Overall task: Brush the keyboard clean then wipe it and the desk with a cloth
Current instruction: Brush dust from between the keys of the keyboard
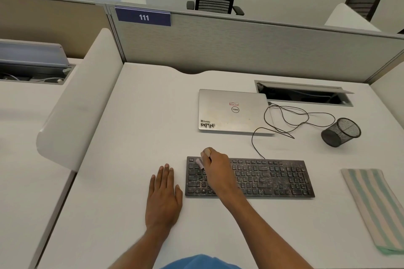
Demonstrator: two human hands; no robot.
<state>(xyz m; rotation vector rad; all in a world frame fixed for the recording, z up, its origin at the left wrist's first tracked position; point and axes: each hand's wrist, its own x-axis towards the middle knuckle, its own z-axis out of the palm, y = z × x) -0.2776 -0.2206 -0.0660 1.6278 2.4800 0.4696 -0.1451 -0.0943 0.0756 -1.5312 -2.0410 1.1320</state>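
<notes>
Keyboard [262, 179]: black, full-size, flat on the surface [153, 105] right in front of the person, speckled with pale dust from end to end, cord running off its far edge.
Right hand [215, 168]: over the keyboard's left end, fingers [205, 153] pinched tight round a small pale-pink brush [200, 163], bristle end down on the upper-left keys.
Left hand [164, 196]: flat on the surface just beside the keyboard's left edge, fingers spread and holding nothing; whether it touches the keyboard, I can't tell.
Step in hand: brushing, and I'd say early going, since most of the keys look dusty.
How the brush handles: tiny and light, so a fingertip pinch suits it; soft bristles should flex between keys.
How the keyboard handles: thin, stiff and light by the look of it, so it may well skate under a sideways stroke; a steadying palm at the left edge would pin it.
Cloth [371, 209]: striped green and cream, folded long, lying well apart on the right, untouched; soft and limp, best gathered up in a whole handful.
Also there: closed silver laptop [231, 113] beyond the keyboard, mesh pen cup [341, 132] tipped on its side, loose black cable [306, 119] looping between them.
Watch for: dust swept onto the surface, which the cloth must catch later.
</notes>
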